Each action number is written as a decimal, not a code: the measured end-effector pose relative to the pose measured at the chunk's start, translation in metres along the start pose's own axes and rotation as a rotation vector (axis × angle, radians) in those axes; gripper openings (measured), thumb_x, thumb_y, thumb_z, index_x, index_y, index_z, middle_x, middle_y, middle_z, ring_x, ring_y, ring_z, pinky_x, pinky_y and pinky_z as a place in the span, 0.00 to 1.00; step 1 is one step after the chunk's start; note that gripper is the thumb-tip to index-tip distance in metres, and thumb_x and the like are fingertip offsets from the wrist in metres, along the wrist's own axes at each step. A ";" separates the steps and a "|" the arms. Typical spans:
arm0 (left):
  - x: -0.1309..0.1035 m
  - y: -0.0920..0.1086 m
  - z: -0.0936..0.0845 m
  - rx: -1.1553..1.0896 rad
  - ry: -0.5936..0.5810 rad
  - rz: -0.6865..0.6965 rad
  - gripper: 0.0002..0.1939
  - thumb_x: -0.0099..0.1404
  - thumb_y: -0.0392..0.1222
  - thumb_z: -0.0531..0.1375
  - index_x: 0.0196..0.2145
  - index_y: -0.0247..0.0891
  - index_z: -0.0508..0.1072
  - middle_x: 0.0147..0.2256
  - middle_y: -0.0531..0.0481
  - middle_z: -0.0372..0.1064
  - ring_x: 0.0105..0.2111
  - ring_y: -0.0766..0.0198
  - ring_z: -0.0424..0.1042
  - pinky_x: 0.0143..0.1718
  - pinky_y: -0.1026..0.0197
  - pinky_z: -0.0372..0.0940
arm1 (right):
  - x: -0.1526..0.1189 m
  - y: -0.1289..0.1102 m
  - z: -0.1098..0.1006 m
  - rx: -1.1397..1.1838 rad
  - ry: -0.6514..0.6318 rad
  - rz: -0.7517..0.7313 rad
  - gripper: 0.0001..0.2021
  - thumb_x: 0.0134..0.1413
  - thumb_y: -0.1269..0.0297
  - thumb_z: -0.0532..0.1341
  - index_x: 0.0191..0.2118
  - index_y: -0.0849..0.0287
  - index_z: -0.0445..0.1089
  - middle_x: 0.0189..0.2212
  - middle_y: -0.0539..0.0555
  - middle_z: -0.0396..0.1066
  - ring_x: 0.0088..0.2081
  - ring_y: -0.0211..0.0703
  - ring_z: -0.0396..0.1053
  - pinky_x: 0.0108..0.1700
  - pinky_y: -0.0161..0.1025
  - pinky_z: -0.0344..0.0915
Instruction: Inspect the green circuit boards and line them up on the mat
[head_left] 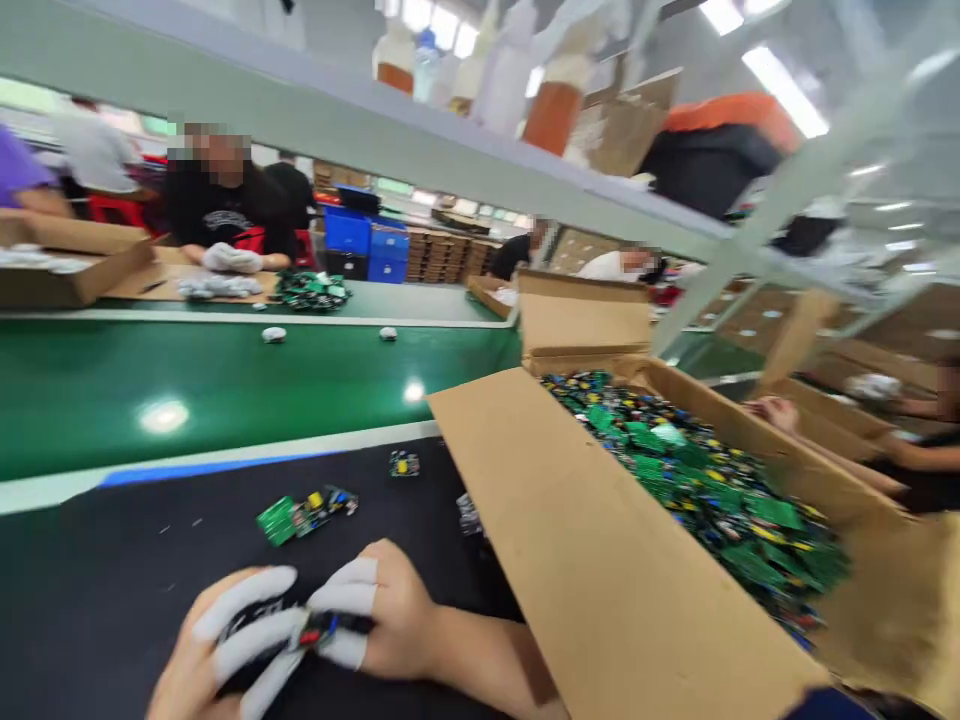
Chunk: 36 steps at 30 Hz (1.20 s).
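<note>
Head view: both hands work low and near, finger cots on the fingers. Left hand [225,645] and right hand [390,610] grip one small board [319,628] between them, left fingertips on its left end, right fingers and thumb pinching its right end. A dark piece with white marks [255,615] sits under the left fingers; can't tell if it's joined to the board.

Risks, my read: slick cots plus a small grip area could let the board slip or twist; uneven pressure from the two hands could bend a component. Right forearm runs close by the box flap [600,520], so a wide elbow move might knock it. A dropped board would probably land on the black mat [90,600], near the loose boards [307,513], and could get mixed up.

Position: small board is right of the left hand, left of the right hand, nearer than the loose boards, left of the flap.
</note>
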<state>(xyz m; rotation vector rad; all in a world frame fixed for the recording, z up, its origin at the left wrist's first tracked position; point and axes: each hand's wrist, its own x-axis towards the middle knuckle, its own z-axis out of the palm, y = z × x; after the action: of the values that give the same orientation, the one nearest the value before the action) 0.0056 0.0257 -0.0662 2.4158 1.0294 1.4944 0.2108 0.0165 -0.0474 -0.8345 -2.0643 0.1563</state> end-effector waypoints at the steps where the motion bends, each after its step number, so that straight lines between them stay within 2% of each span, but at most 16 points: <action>1: 0.003 0.003 -0.002 -0.035 0.005 -0.001 0.08 0.60 0.41 0.60 0.38 0.50 0.75 0.43 0.51 0.70 0.41 0.57 0.71 0.36 0.57 0.72 | 0.002 -0.003 -0.003 0.029 0.017 0.010 0.10 0.57 0.59 0.59 0.41 0.57 0.68 0.35 0.51 0.76 0.35 0.35 0.72 0.37 0.35 0.65; 4: 0.015 0.011 -0.006 -0.084 -0.018 0.033 0.09 0.63 0.36 0.59 0.41 0.45 0.72 0.44 0.46 0.68 0.45 0.58 0.67 0.42 0.55 0.69 | 0.007 -0.006 -0.010 0.080 0.044 0.038 0.10 0.55 0.65 0.61 0.43 0.56 0.67 0.34 0.53 0.75 0.33 0.37 0.71 0.36 0.37 0.65; 10: 0.024 0.019 -0.008 -0.121 -0.036 0.028 0.10 0.64 0.35 0.57 0.43 0.42 0.69 0.45 0.44 0.65 0.46 0.58 0.65 0.44 0.54 0.67 | 0.011 -0.008 -0.013 0.153 0.018 0.045 0.13 0.54 0.71 0.62 0.45 0.56 0.67 0.35 0.53 0.75 0.35 0.39 0.71 0.38 0.38 0.66; 18: 0.026 0.017 -0.008 -0.179 -0.039 0.099 0.10 0.64 0.34 0.57 0.44 0.41 0.68 0.45 0.44 0.64 0.46 0.59 0.65 0.45 0.55 0.66 | 0.007 -0.005 -0.013 0.133 -0.026 0.038 0.15 0.53 0.72 0.61 0.47 0.56 0.66 0.37 0.55 0.75 0.35 0.40 0.70 0.37 0.39 0.66; 22: 0.027 0.018 -0.008 -0.186 -0.058 0.120 0.09 0.65 0.36 0.57 0.44 0.39 0.68 0.45 0.43 0.64 0.46 0.59 0.64 0.46 0.55 0.65 | 0.009 -0.006 -0.013 0.115 -0.009 0.033 0.13 0.54 0.71 0.60 0.46 0.55 0.66 0.36 0.54 0.75 0.34 0.40 0.70 0.37 0.40 0.66; 28: 0.027 0.019 -0.009 -0.184 -0.060 0.086 0.09 0.64 0.36 0.58 0.43 0.40 0.68 0.45 0.43 0.65 0.45 0.59 0.66 0.44 0.54 0.66 | 0.011 -0.008 -0.015 0.104 -0.034 0.052 0.11 0.54 0.70 0.60 0.44 0.54 0.66 0.35 0.53 0.75 0.34 0.40 0.70 0.37 0.41 0.65; 33: 0.027 0.021 -0.008 -0.185 -0.064 0.061 0.08 0.63 0.34 0.57 0.41 0.41 0.68 0.44 0.44 0.65 0.44 0.59 0.66 0.43 0.54 0.67 | 0.009 -0.006 -0.014 0.109 -0.030 0.060 0.15 0.53 0.72 0.59 0.47 0.53 0.66 0.36 0.53 0.74 0.36 0.41 0.70 0.38 0.41 0.66; 36: 0.028 0.021 -0.008 -0.181 -0.061 0.075 0.09 0.63 0.30 0.55 0.39 0.41 0.68 0.44 0.45 0.65 0.44 0.60 0.65 0.43 0.55 0.66 | 0.006 -0.004 -0.011 0.096 -0.012 0.130 0.21 0.53 0.73 0.58 0.53 0.53 0.62 0.40 0.55 0.72 0.40 0.43 0.70 0.41 0.42 0.67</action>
<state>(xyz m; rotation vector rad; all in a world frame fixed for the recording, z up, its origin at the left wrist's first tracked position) 0.0170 0.0247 -0.0319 2.3796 0.7641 1.4573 0.2154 0.0146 -0.0350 -0.9102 -1.9974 0.3291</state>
